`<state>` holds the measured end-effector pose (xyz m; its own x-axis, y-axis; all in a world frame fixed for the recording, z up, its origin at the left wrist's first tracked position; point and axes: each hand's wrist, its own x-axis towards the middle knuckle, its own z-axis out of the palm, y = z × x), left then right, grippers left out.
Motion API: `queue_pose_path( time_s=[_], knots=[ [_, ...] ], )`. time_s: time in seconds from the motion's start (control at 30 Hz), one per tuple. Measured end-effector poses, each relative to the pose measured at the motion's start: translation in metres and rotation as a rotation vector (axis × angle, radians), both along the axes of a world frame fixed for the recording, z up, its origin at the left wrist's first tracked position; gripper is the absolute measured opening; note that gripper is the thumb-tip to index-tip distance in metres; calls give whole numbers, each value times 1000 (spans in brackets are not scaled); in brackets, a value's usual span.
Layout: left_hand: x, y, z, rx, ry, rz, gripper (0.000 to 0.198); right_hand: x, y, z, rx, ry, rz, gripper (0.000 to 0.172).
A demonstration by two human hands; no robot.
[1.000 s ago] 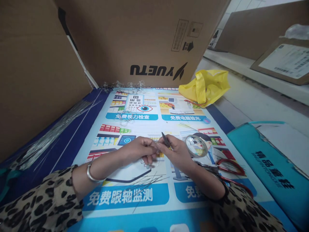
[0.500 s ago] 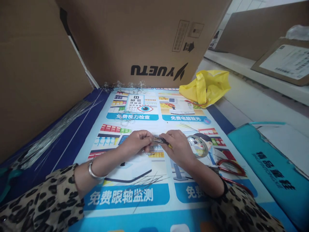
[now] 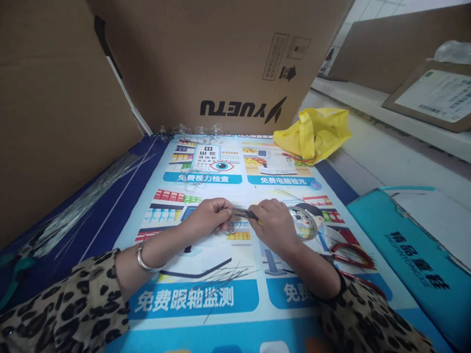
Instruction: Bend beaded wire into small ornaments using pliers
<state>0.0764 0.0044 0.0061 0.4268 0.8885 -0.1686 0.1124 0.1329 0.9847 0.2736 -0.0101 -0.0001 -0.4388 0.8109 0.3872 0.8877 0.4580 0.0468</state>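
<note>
My right hand is closed round the handles of a pair of pliers, whose jaws point left. The jaws reach the fingertips of my left hand. Pinched in that left hand is a bent piece of thin wire, blurred and partly hidden by the fingers. Below both hands, loose cut wires lie across the printed sheet. A roll of clear tape and red-handled scissors are beside my right forearm.
Bent wire shapes lie along the cardboard box at the back. A bundle of straight wires and a teal-handled tool are at left. To the right are a yellow bag and a teal box flap.
My right hand has shifted slightly to the right, and the pliers have turned a little with it. The left hand has stayed almost in place, still pinching the wire.
</note>
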Motion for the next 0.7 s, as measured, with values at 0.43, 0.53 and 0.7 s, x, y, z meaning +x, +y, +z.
queue_pose_path(
  time_s=[0.43, 0.53, 0.7],
  knots=[
    [1, -1, 1, 6, 21, 23, 16, 0, 1, -1, 39, -57, -26, 16],
    [2, -2, 3, 34, 50, 30, 13, 0, 0, -2, 46, -72, -33, 17],
    [1, -1, 3, 102, 125, 13, 11, 1, 0, -3, 31, -94, -32, 15]
  ],
)
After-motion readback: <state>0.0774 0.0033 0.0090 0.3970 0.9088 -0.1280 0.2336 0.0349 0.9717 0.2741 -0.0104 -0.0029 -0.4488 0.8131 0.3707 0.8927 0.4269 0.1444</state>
